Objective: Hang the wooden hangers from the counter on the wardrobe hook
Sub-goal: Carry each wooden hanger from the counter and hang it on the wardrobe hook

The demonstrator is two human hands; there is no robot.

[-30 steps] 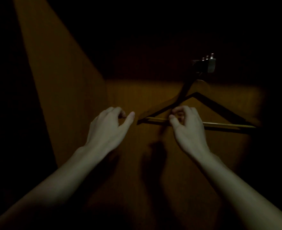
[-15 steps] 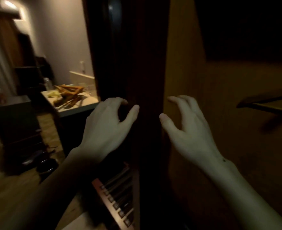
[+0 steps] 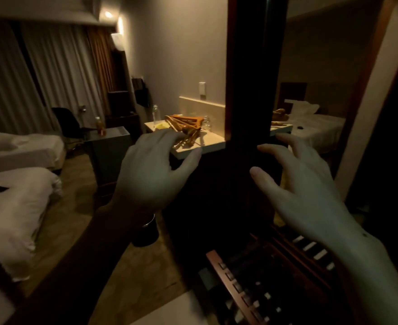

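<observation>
A pile of wooden hangers lies on the pale counter across the dim room, lit from above. My left hand is raised in front of me with fingers spread and nothing in it; its fingertips overlap the pile in the picture but are well short of it. My right hand is also up, fingers apart and empty, in front of a dark vertical wardrobe post. The wardrobe hook and the hung hanger are out of view.
Two white beds stand at the left, a dark cabinet and a chair beyond them. A slatted wooden rack lies low in front of me. A mirror right of the post reflects a bed.
My right hand let go of the hanger hung inside the wardrobe. My view swung left from the wardrobe interior to the room, bringing the counter and its hangers nearer the centre.
</observation>
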